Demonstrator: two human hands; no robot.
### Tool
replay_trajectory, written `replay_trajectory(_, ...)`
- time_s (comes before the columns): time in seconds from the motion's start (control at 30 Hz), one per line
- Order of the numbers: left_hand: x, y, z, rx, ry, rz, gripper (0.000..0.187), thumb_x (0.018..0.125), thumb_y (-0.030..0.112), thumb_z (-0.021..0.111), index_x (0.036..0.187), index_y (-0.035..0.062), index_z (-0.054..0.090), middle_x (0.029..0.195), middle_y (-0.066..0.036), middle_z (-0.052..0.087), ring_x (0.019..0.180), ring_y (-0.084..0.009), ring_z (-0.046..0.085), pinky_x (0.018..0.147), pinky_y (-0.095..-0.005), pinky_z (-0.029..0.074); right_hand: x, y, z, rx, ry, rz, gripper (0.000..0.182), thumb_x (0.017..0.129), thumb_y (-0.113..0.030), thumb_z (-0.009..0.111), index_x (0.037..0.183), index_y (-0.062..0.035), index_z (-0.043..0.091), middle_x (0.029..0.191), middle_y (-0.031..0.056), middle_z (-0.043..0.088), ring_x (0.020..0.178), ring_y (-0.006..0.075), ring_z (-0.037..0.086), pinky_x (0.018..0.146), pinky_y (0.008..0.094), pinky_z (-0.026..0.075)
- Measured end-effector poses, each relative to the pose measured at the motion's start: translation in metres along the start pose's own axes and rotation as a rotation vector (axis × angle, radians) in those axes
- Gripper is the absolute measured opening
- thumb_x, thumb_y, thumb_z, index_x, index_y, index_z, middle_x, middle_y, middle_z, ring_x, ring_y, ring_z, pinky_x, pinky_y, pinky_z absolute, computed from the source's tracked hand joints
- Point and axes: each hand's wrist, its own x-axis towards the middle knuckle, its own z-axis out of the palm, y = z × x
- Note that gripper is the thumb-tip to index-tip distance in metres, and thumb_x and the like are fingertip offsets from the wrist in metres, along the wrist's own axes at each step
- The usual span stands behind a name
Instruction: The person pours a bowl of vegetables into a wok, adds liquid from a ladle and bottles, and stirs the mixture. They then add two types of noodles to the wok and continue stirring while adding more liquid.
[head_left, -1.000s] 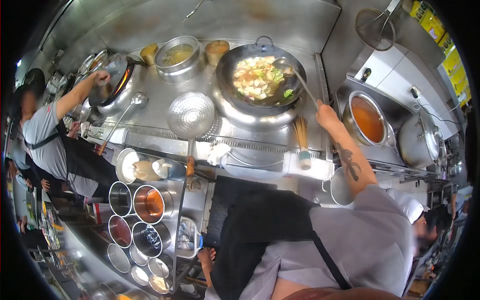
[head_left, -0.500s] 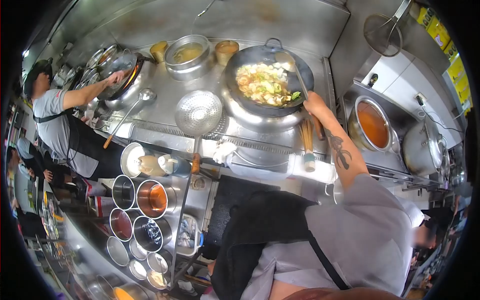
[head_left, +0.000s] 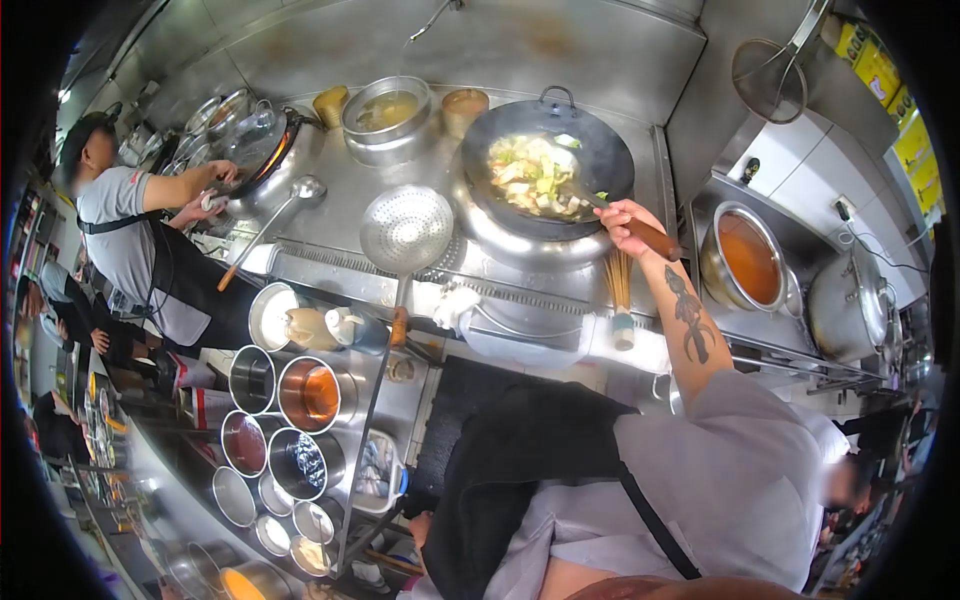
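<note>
Chopped vegetables (head_left: 530, 175) lie in a black wok (head_left: 610, 150) on the steel range. My right hand (head_left: 628, 226) is closed round the wooden-handled ladle (head_left: 655, 240) at the wok's lower right rim, and the ladle's head is down among the vegetables. Low in the view, beside my black apron (head_left: 540, 440), a small part of my left hand (head_left: 420, 528) shows; its fingers are mostly hidden. A bamboo brush (head_left: 620, 300) lies just below the wok.
A perforated strainer (head_left: 406, 228) rests left of the wok. Steel pots of sauce (head_left: 310, 393) stand lower left. A pot of orange liquid (head_left: 748, 257) is at right. A co-worker (head_left: 135, 220) handles another wok at far left.
The ladle has swung down from the wok's upper right into the vegetables, its handle now pointing lower right. The food has shifted. The co-worker's second hand has come into view near their wok.
</note>
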Motion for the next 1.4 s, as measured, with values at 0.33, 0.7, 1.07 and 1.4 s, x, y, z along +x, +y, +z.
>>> replay_trajectory(0.33,0.007,-0.045,0.059,0.159,-0.022,0.055,0.026,0.080,0.037,0.066,0.084,0.0124,0.070,0.072,-0.014,0.067,0.072,-0.0340,0.067,0.064,-0.0423,0.051,-0.007,-0.009,0.033,-1.794,0.609,-0.600,0.021,0.080,-0.003,0.055,0.100,0.0057,0.056,0.065,0.0104,0.057,0.049,0.0183,0.056,0.047,0.0326,0.046)
replay_trajectory(0.7,-0.001,-0.045,0.058,0.121,-0.077,0.026,0.028,0.085,0.034,0.060,0.080,0.0072,0.067,0.072,-0.014,0.068,0.070,-0.0304,0.068,0.063,-0.0408,0.051,-0.050,-0.008,-0.021,-2.390,0.592,-0.911,0.051,0.084,-0.009,0.053,0.132,0.0045,0.043,0.102,0.0322,0.061,0.096,0.0449,0.061,0.086,0.0481,0.048)
replay_trajectory(1.07,0.003,0.005,0.022,-1.181,-0.028,-0.840,0.026,0.084,0.018,0.050,0.085,-0.0036,0.065,0.071,-0.011,0.068,0.050,-0.0178,0.062,0.040,-0.0294,0.044,-0.067,0.029,-0.008,-1.734,0.700,-0.621,0.032,0.086,-0.009,0.054,0.117,-0.0026,0.056,0.073,0.0084,0.060,0.053,0.0163,0.058,0.046,0.0324,0.047)
replay_trajectory(1.4,-0.025,0.011,0.018,-1.120,0.029,-1.003,0.022,0.084,0.015,0.052,0.083,-0.0039,0.064,0.073,-0.011,0.069,0.054,-0.0202,0.065,0.044,-0.0315,0.045,-0.016,0.177,0.069,-0.594,-0.127,0.024,0.032,0.095,-0.010,0.046,0.127,-0.0059,0.047,0.075,0.0007,0.042,0.038,0.0043,0.036,0.033,0.0221,0.035)
